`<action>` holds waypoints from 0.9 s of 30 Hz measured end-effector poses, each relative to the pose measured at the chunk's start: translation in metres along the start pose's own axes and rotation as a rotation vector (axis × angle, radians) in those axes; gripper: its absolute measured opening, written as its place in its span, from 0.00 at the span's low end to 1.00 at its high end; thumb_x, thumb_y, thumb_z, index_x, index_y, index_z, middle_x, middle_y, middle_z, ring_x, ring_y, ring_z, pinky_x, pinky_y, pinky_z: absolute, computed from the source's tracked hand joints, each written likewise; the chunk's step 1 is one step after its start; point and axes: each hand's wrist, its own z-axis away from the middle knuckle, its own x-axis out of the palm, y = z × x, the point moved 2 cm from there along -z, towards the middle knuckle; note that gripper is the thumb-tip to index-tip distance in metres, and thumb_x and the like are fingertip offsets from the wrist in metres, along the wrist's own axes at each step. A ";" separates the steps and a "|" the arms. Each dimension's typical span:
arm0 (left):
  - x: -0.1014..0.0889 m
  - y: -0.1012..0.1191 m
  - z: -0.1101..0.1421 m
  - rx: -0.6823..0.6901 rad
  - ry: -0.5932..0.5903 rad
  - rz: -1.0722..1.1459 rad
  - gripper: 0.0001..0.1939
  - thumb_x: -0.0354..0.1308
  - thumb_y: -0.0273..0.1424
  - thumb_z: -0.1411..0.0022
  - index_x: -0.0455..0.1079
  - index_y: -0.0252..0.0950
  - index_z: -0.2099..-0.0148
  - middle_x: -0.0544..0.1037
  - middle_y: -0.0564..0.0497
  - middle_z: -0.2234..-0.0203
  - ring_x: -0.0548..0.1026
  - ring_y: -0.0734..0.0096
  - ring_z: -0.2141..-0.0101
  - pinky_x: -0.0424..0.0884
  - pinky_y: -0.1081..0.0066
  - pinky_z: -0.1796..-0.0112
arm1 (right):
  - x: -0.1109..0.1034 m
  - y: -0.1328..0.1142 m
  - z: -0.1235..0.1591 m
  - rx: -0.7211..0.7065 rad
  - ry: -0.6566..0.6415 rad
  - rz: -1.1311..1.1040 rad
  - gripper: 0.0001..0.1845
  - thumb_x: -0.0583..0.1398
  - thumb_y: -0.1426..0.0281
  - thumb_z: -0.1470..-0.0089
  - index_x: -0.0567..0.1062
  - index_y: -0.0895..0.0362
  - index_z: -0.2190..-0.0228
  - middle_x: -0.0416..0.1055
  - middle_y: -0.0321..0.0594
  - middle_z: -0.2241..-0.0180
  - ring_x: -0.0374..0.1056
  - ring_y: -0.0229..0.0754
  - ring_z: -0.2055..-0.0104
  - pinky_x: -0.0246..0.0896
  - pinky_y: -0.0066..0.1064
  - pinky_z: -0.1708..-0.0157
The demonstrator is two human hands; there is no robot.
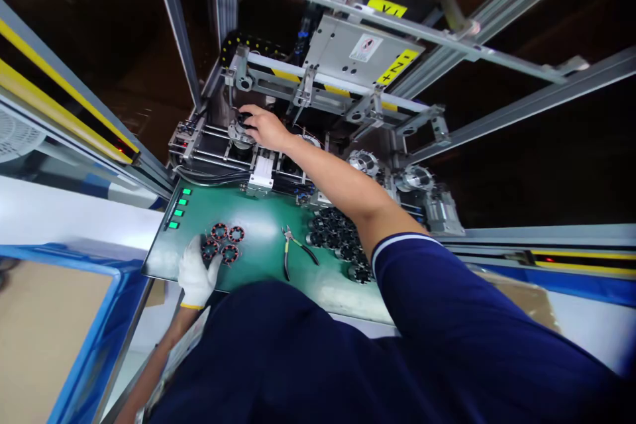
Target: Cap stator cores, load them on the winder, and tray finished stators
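Observation:
My right hand (268, 129), bare, reaches to the left end of the machine. Its fingers are curled around a dark round part (243, 118) on top of a round metal fixture (240, 135); the fingers partly hide the part. My left hand (197, 275), in a white glove with a yellow cuff, rests at the front left of the green work surface (263, 218). Its thumb and fingers close around one ring-shaped wound stator (211, 249). Beside it lie more of these stators with reddish windings (230, 254), in a close group.
Cutting pliers (294, 248) lie with handles spread. Right of them, several black cores (335, 235) are massed together. More round metal fixtures (415, 179) stand along the machine. Green-lit buttons (177, 213) line the left edge. A metal frame surrounds the station; a blue bin (106, 291) stands left.

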 end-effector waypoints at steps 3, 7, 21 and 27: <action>0.000 -0.001 0.000 0.004 -0.005 -0.012 0.38 0.54 0.51 0.32 0.60 0.28 0.32 0.70 0.26 0.39 0.70 0.35 0.38 0.67 0.40 0.39 | 0.002 0.004 0.002 -0.062 -0.077 0.157 0.08 0.61 0.76 0.43 0.80 0.59 0.62 0.68 0.48 0.35 0.67 0.54 0.34 0.59 0.50 0.29; 0.001 0.000 -0.001 0.018 0.005 -0.022 0.37 0.54 0.50 0.31 0.59 0.30 0.31 0.71 0.28 0.39 0.70 0.37 0.38 0.66 0.42 0.39 | 0.003 0.003 -0.008 -0.024 -0.123 0.326 0.07 0.60 0.74 0.39 0.79 0.60 0.61 0.68 0.48 0.36 0.68 0.53 0.36 0.61 0.48 0.31; 0.001 0.003 -0.004 0.016 0.012 -0.058 0.37 0.53 0.50 0.31 0.61 0.29 0.31 0.72 0.29 0.40 0.70 0.37 0.39 0.67 0.42 0.39 | 0.006 -0.011 0.017 -0.037 -0.212 0.524 0.25 0.59 0.76 0.37 0.71 0.64 0.39 0.56 0.54 0.27 0.49 0.61 0.24 0.51 0.64 0.29; 0.000 0.003 -0.007 0.009 0.008 -0.073 0.38 0.53 0.50 0.31 0.60 0.27 0.30 0.72 0.28 0.41 0.71 0.38 0.40 0.68 0.43 0.40 | 0.013 -0.036 0.055 -0.051 0.019 0.435 0.28 0.61 0.75 0.37 0.69 0.65 0.37 0.57 0.58 0.29 0.48 0.57 0.23 0.50 0.60 0.27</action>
